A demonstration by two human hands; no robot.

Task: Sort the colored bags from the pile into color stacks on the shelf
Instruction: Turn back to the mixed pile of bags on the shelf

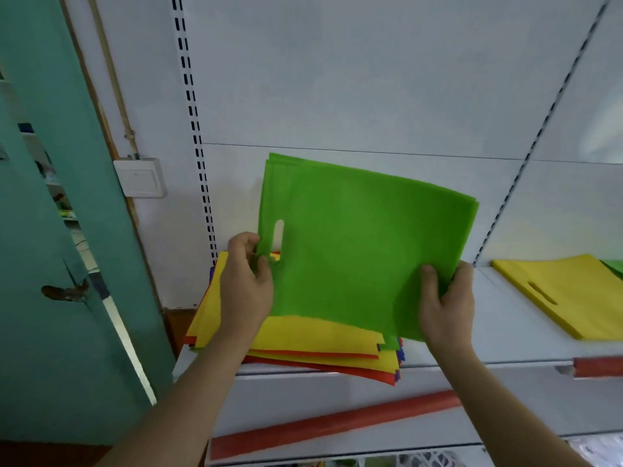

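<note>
Several green bags, held together as one flat bundle, are raised and tilted above the mixed pile of yellow, red and blue bags on the white shelf. My left hand grips the bundle's left edge beside the handle slot. My right hand grips its lower right corner, thumb on the front. A yellow stack lies on the shelf to the right, with a bit of a green stack behind it at the frame's edge.
The shelf's white back panel carries slotted uprights. A teal door stands open at the left, with a wall switch beside it. Red price strips run along the shelf fronts below.
</note>
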